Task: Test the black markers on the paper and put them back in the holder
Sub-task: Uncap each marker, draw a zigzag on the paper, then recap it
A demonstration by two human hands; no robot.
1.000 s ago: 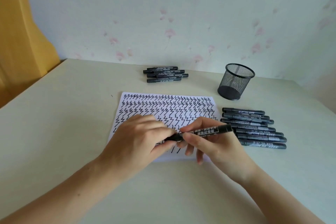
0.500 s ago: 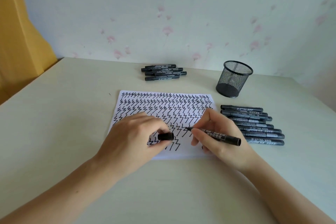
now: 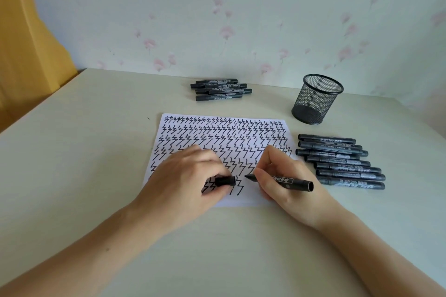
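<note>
Now we are gripping uncapped marker (image 3: 286, 180) in right hand (image 3: 287, 181), fingers curled round barrel, tip pointing left, at or just above paper (image 3: 251, 200) — contact unclear. We are pinching cap (image 3: 225, 181) in left hand (image 3: 183, 183), hand resting on paper's lower left part. Paper lying on table (image 3: 72, 152), nearly filled with black zigzag rows. Row of markers (image 3: 342, 164) lying just right of paper. Mesh holder (image 3: 316, 99) standing upright beyond them. Smaller marker pile (image 3: 220, 90) lying near wall (image 3: 217, 7), behind paper.
</note>
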